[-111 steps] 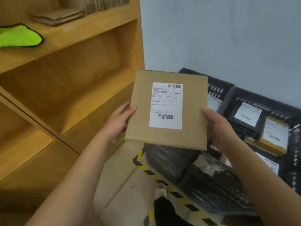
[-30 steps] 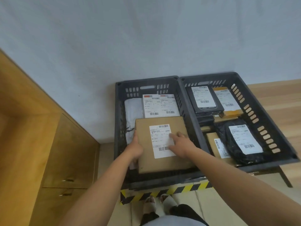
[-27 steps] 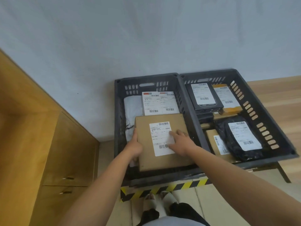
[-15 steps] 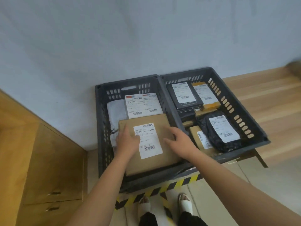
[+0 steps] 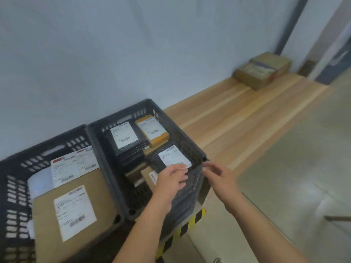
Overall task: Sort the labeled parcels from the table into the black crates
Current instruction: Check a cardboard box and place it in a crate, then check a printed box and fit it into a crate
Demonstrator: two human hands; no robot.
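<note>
1. Moved off the brown parcel [image 5: 74,211], over to the right crate [image 5: 187,143], near corner.
2. Over that corner, left hand [image 5: 171,179]; just right of it, right hand [image 5: 218,175]; both loose, empty.
3. Flat in the left crate [image 5: 38,154] beside it: brown parcel.
4. Next boxes [image 5: 262,71] on the table [image 5: 237,118], far right of that crate; right hand nearer.

The left forearm [image 5: 148,221] and the right forearm [image 5: 252,224], both bare, are stretched forward from the lower edge of the view. The left hand [image 5: 171,180] is held palm down over the near right corner of the right crate [image 5: 181,141], fingers loosely bent, nothing gripped. The right hand [image 5: 221,176] is held just outside that corner, fingers relaxed, empty. The hands are near each other but apart.
</note>
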